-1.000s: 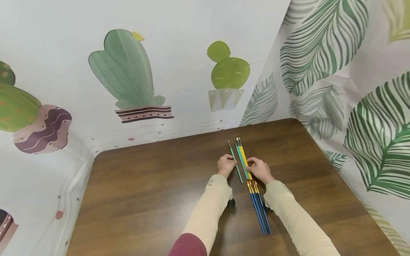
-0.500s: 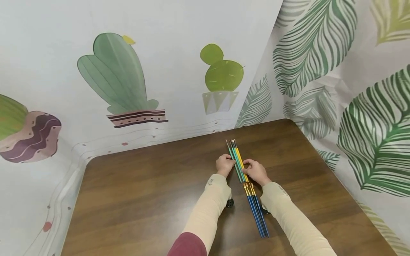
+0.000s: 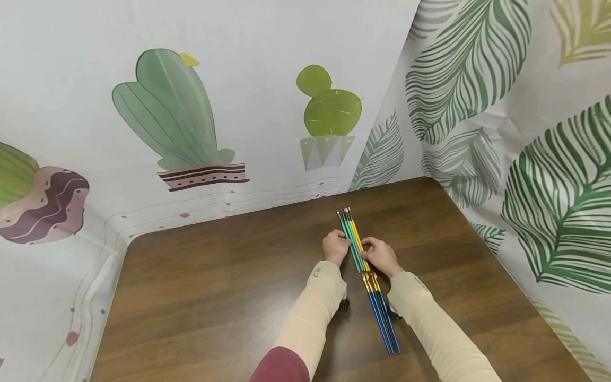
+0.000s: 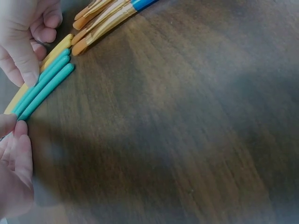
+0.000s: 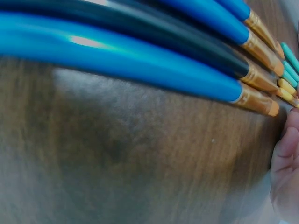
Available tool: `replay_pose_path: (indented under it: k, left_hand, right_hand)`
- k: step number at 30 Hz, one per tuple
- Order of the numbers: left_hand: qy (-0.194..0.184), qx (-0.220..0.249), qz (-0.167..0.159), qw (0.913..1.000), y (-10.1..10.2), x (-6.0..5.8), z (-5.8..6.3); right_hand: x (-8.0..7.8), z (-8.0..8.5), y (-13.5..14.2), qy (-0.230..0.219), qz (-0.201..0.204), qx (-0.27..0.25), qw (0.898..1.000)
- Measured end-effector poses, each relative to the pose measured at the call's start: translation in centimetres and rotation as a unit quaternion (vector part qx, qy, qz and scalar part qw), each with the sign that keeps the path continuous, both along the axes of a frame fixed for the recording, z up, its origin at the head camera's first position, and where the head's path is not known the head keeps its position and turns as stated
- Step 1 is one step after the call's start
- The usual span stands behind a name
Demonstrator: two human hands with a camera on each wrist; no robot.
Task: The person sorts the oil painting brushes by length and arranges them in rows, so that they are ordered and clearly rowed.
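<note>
Green paintbrushes (image 3: 355, 255) and yellow paintbrushes (image 3: 356, 231) lie side by side on the table, bristles toward the wall. My left hand (image 3: 336, 247) is at their left side, thumb and fingers pinching the outermost green paintbrush (image 4: 51, 88). From the right, my right hand (image 3: 382, 257) holds the row, its thumb across the yellow and green handles in the left wrist view. Just below the handle ends, a row of blue and black paintbrushes (image 3: 380, 318) points gold ferrules and orange bristles toward them. The right wrist view shows these close up, with part of my right hand (image 5: 287, 163).
The brown wooden table (image 3: 215, 286) extends widely to the left of the brushes. Behind it stands a wall with printed cacti (image 3: 176, 106), and to the right one with printed leaves (image 3: 563, 191). Dark wrist devices (image 3: 344, 305) sit under the sleeves.
The outermost green paintbrush, earlier apart on the left, has moved right with my left hand against the other brushes. The right hand stays at the row; the view shifted slightly.
</note>
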State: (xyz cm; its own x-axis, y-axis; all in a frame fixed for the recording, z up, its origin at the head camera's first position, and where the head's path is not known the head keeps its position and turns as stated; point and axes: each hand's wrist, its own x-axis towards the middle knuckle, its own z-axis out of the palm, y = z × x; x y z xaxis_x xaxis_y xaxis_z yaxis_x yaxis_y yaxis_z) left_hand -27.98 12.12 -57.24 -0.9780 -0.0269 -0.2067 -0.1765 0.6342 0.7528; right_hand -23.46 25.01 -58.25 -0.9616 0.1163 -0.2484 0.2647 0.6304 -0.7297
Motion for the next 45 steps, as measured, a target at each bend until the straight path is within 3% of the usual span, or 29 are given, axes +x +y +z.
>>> replay_pose_path:
  k: [10,19,31,38,45]
  left_hand:
    - [0.005,0.028,-0.013,0.9995,-0.7,0.0,-0.3]
    - [0.013,0.011,-0.034,0.9993,-1.2,0.1,-0.3]
    - [0.025,0.033,-0.056,0.9976,-1.7,0.5,-0.2]
    - [0.012,0.091,-0.060,0.9940,-2.2,0.9,-0.6]
    - [-0.025,0.192,-0.039,0.9803,-2.6,1.3,-0.5]
  right_hand:
    - [-0.2,0.1,-0.4,0.003,0.002,0.002,1.000]
    - [-0.3,0.2,-0.7,0.000,0.005,-0.012,1.000]
    - [-0.4,0.2,-0.6,-0.003,0.014,-0.023,1.000]
    - [-0.1,0.0,-0.3,-0.011,0.009,-0.026,1.000]
    - [0.1,-0.1,0.2,-0.006,0.003,-0.031,0.999]
